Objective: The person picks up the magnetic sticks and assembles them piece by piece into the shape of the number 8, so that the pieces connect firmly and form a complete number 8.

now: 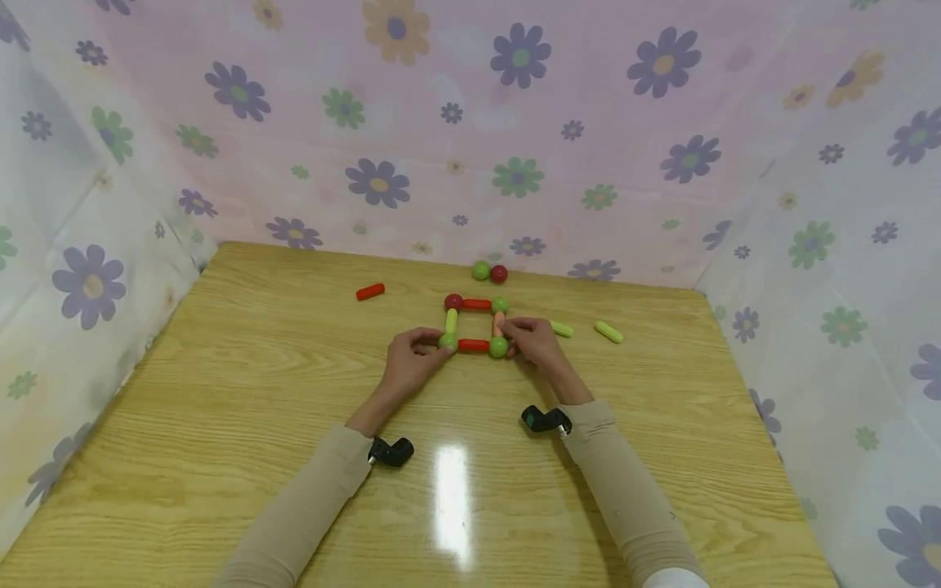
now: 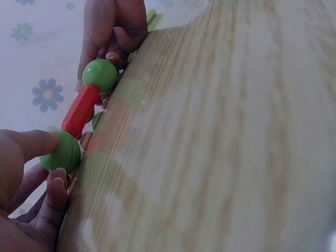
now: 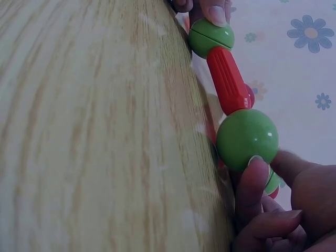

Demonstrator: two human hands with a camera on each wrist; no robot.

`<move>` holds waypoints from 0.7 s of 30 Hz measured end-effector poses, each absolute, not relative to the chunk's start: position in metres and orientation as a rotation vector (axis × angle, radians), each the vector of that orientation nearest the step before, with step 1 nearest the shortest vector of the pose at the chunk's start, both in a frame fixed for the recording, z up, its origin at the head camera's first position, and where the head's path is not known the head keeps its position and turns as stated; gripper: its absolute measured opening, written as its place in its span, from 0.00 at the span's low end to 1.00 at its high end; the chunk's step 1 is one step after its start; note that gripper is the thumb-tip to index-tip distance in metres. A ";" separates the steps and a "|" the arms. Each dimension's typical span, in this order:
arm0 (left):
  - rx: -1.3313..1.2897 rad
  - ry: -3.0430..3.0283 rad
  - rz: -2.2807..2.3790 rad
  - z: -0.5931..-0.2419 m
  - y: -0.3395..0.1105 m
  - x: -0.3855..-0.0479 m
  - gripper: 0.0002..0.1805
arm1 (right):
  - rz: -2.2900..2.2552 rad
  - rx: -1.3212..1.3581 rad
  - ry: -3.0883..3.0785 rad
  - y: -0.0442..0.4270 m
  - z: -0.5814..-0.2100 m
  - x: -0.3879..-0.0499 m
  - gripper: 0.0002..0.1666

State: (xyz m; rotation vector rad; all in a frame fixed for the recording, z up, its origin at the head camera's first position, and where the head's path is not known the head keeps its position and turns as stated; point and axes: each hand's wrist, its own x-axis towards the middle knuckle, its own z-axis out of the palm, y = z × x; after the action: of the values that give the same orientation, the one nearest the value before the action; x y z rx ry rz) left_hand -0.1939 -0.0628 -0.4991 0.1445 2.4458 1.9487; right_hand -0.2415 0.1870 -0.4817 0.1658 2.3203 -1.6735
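L hand (image 1: 412,359) pinches the near-L green ball (image 1: 448,342) btwn thumb and fingers. R hand (image 1: 537,341) has the orange rod (image 1: 499,324) in its fingertips, w/ one tip against the near-R green ball (image 1: 498,347). Both balls are corners of a sq. frame on the table, directly btwn the hands. Near red rod (image 1: 474,345) joins them; L side is a yel-grn rod (image 1: 452,321); far red rod (image 1: 476,304) runs from the dark red ball (image 1: 453,302) to the far-R green ball (image 1: 500,305).

Just beyond the frame, a spare green ball (image 1: 481,269) and spare red ball (image 1: 499,273) sit side by side, close to the table's far edge, so little room that way. Loose red rod (image 1: 371,291) lies off to the L, also toward the far edge. On the R, one loose yel-grn rod (image 1: 562,328) is just beside R hand, 2nd yel-grn rod (image 1: 608,331) farther out.

Widest room is nearer the person: table (image 1: 294,506) stretches well past both wrists. L and R edges are well apart from the hands; flowered cloth (image 1: 456,122) rises behind the far edge and along both sides.
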 end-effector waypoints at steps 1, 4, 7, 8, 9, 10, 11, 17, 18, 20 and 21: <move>0.147 2.446 1.951 -0.499 -0.063 -0.194 0.17 | -1.674 0.166 2.321 0.187 -0.482 -0.241 0.27; 0.156 2.446 1.962 -0.500 -0.062 -0.193 0.17 | -1.675 0.157 2.323 0.186 -0.482 -0.240 0.27; 0.157 2.438 1.977 -0.501 -0.062 -0.193 0.17 | -1.677 0.147 2.335 0.185 -0.481 -0.239 0.26; 0.159 2.435 1.981 -0.501 -0.062 -0.193 0.17 | -1.681 0.149 2.336 0.184 -0.481 -0.240 0.26; 0.159 2.430 1.986 -0.501 -0.062 -0.193 0.17 | -1.684 0.151 2.339 0.184 -0.481 -0.239 0.25; 0.159 2.425 1.991 -0.501 -0.063 -0.193 0.17 | -1.685 0.154 2.341 0.184 -0.481 -0.239 0.25; 0.160 2.422 1.995 -0.501 -0.063 -0.193 0.17 | -1.686 0.154 2.344 0.184 -0.480 -0.239 0.26; 0.158 2.431 1.977 -0.499 -0.063 -0.192 0.18 | -1.692 0.173 2.357 0.183 -0.479 -0.237 0.26; 0.154 2.433 1.971 -0.499 -0.063 -0.192 0.18 | -1.696 0.178 2.356 0.183 -0.478 -0.237 0.26; 0.144 2.440 1.958 -0.499 -0.064 -0.191 0.18 | -1.701 0.182 2.354 0.183 -0.478 -0.236 0.26; 0.139 2.444 1.951 -0.499 -0.064 -0.191 0.18 | -1.706 0.185 2.353 0.182 -0.478 -0.235 0.26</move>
State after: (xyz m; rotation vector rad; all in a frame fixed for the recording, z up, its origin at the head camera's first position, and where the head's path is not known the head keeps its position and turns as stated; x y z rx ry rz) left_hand -0.1908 -0.0640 -0.4992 0.1393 2.4437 1.9507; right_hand -0.2349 0.1822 -0.4777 0.1851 2.3533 -1.7065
